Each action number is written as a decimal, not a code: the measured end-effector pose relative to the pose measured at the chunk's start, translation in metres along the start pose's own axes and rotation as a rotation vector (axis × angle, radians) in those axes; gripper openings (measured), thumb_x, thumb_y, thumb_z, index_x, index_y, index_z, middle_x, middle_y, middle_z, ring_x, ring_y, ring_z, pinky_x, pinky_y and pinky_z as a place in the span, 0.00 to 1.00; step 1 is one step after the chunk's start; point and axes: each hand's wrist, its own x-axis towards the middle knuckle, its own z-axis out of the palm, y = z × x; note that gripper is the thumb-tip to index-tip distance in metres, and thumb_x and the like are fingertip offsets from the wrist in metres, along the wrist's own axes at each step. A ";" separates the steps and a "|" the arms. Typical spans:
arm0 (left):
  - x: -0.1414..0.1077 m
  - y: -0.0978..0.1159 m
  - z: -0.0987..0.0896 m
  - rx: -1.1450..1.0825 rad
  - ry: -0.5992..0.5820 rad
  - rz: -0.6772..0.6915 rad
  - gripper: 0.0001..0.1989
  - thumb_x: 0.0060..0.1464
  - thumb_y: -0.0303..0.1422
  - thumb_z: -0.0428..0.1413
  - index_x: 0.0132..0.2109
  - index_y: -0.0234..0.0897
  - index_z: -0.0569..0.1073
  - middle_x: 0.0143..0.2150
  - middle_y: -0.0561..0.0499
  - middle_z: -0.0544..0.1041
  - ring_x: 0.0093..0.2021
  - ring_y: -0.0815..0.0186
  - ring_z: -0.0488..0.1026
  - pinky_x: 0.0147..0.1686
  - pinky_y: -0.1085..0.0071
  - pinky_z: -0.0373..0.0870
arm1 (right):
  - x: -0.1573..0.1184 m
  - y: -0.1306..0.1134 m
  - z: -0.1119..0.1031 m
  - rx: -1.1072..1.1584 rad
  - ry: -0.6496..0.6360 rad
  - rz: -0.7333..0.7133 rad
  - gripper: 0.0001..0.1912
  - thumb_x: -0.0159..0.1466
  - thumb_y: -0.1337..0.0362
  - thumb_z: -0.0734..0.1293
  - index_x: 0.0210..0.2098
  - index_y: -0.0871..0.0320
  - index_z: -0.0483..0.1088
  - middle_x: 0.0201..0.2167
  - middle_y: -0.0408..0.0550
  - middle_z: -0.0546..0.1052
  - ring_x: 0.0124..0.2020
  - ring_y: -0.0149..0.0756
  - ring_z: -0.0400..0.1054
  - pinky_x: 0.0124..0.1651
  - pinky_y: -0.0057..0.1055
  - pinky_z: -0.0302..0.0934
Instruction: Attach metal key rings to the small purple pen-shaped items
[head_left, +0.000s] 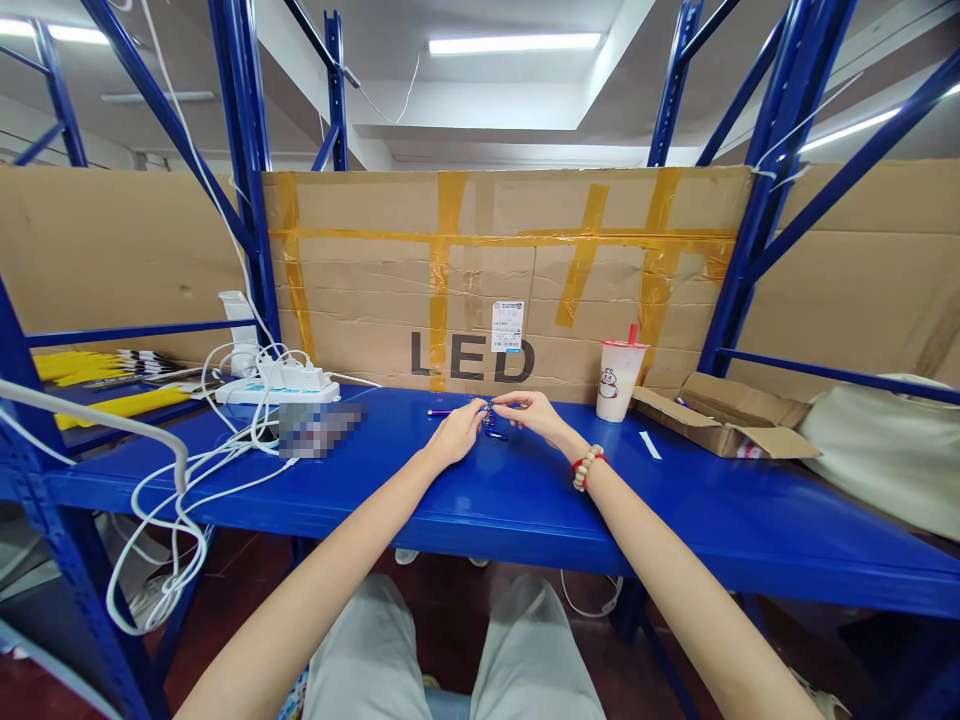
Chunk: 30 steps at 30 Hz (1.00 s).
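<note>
Both of my hands meet over the middle of the blue table (375,490). My left hand (457,430) has its fingers closed on something small and dark between the two hands, too small to make out. The fingertips of my right hand (531,412) pinch at the same spot from the right, with a beaded bracelet (588,467) on that wrist. A dark blue pen-like piece (439,413) lies just left of my left hand. Another short dark piece (496,435) rests on the table below the fingertips.
White cables (180,500) and a power strip (277,385) lie at the left. To the right stand a lidded cup with a red straw (619,385), a white strip (650,446), an open cardboard box (675,423) and a pale bag (892,450). Cardboard (360,290) backs the table.
</note>
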 end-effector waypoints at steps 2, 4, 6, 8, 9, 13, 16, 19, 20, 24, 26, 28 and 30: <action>0.000 0.002 0.000 -0.010 -0.014 -0.001 0.11 0.60 0.33 0.38 0.40 0.37 0.64 0.26 0.53 0.68 0.29 0.68 0.67 0.32 0.73 0.63 | -0.001 -0.001 0.001 -0.002 0.000 -0.004 0.22 0.45 0.53 0.71 0.35 0.62 0.75 0.22 0.45 0.72 0.20 0.24 0.58 0.21 0.23 0.53; -0.001 0.004 0.000 -0.016 -0.030 -0.008 0.11 0.60 0.33 0.38 0.40 0.37 0.64 0.26 0.54 0.68 0.28 0.68 0.67 0.32 0.73 0.63 | -0.001 -0.001 0.001 -0.007 -0.006 -0.009 0.22 0.45 0.53 0.71 0.34 0.63 0.75 0.22 0.46 0.73 0.19 0.25 0.58 0.21 0.24 0.53; -0.001 0.005 0.000 -0.024 -0.042 -0.006 0.11 0.60 0.33 0.38 0.41 0.37 0.64 0.25 0.54 0.68 0.28 0.68 0.67 0.33 0.73 0.63 | 0.000 -0.001 0.000 -0.014 -0.012 -0.021 0.22 0.45 0.53 0.71 0.34 0.63 0.75 0.22 0.46 0.73 0.19 0.25 0.58 0.21 0.24 0.53; -0.002 0.006 0.000 -0.032 -0.049 0.001 0.12 0.60 0.33 0.38 0.41 0.37 0.64 0.25 0.54 0.68 0.28 0.68 0.67 0.33 0.73 0.63 | 0.001 0.002 -0.001 -0.021 -0.016 -0.039 0.22 0.45 0.53 0.71 0.34 0.63 0.75 0.22 0.46 0.73 0.19 0.25 0.58 0.21 0.24 0.53; -0.002 0.007 0.000 -0.033 -0.050 0.004 0.12 0.60 0.33 0.38 0.41 0.38 0.64 0.26 0.54 0.68 0.28 0.68 0.67 0.32 0.73 0.63 | 0.001 0.003 -0.002 -0.024 -0.020 -0.049 0.21 0.45 0.53 0.71 0.33 0.63 0.75 0.22 0.46 0.73 0.19 0.24 0.58 0.21 0.24 0.53; -0.003 0.009 0.000 -0.011 -0.075 -0.001 0.12 0.60 0.34 0.38 0.40 0.39 0.64 0.26 0.54 0.69 0.28 0.68 0.68 0.32 0.73 0.63 | 0.003 0.007 -0.004 -0.046 -0.058 -0.071 0.19 0.45 0.54 0.71 0.31 0.63 0.75 0.22 0.46 0.74 0.18 0.24 0.58 0.19 0.24 0.52; -0.004 0.010 -0.001 0.025 -0.107 -0.005 0.12 0.60 0.34 0.38 0.39 0.39 0.65 0.27 0.54 0.70 0.29 0.68 0.69 0.33 0.73 0.64 | 0.002 0.008 -0.003 -0.055 -0.063 -0.062 0.19 0.45 0.54 0.71 0.30 0.63 0.75 0.22 0.47 0.74 0.18 0.25 0.59 0.19 0.23 0.52; -0.006 0.011 -0.002 0.065 -0.133 -0.001 0.12 0.60 0.34 0.38 0.40 0.39 0.65 0.28 0.53 0.71 0.30 0.67 0.70 0.33 0.73 0.64 | -0.001 0.008 -0.002 -0.068 -0.049 -0.041 0.20 0.44 0.53 0.71 0.29 0.64 0.75 0.21 0.47 0.74 0.17 0.25 0.59 0.19 0.24 0.53; -0.006 0.011 -0.003 0.078 -0.138 0.002 0.12 0.60 0.34 0.38 0.40 0.39 0.65 0.28 0.53 0.71 0.31 0.67 0.71 0.33 0.73 0.64 | -0.001 0.008 -0.002 -0.074 -0.047 -0.037 0.20 0.43 0.53 0.72 0.29 0.64 0.75 0.20 0.47 0.74 0.17 0.25 0.59 0.19 0.24 0.53; -0.007 0.010 -0.003 0.111 -0.142 0.018 0.11 0.60 0.34 0.39 0.39 0.39 0.65 0.30 0.52 0.72 0.32 0.66 0.71 0.32 0.73 0.64 | -0.003 0.009 -0.002 -0.087 -0.060 -0.044 0.20 0.43 0.54 0.72 0.29 0.64 0.75 0.18 0.46 0.73 0.17 0.25 0.59 0.20 0.24 0.55; -0.008 0.010 -0.003 0.107 -0.133 0.022 0.11 0.59 0.34 0.39 0.39 0.39 0.65 0.29 0.52 0.72 0.31 0.66 0.71 0.32 0.72 0.65 | -0.003 0.010 -0.002 -0.086 -0.063 -0.053 0.20 0.43 0.54 0.72 0.28 0.64 0.75 0.18 0.46 0.73 0.17 0.25 0.60 0.20 0.24 0.55; -0.008 0.010 -0.003 0.093 -0.124 0.021 0.11 0.59 0.34 0.40 0.40 0.39 0.66 0.28 0.53 0.72 0.31 0.66 0.71 0.33 0.72 0.65 | -0.003 0.010 -0.003 -0.087 -0.061 -0.059 0.20 0.43 0.53 0.72 0.28 0.64 0.75 0.18 0.46 0.73 0.17 0.26 0.60 0.20 0.25 0.55; -0.008 0.011 -0.003 0.081 -0.119 0.022 0.11 0.59 0.34 0.40 0.41 0.39 0.66 0.28 0.53 0.72 0.30 0.66 0.71 0.33 0.72 0.65 | -0.003 0.009 -0.002 -0.083 -0.054 -0.063 0.20 0.43 0.53 0.72 0.27 0.64 0.75 0.18 0.46 0.73 0.17 0.26 0.61 0.20 0.25 0.56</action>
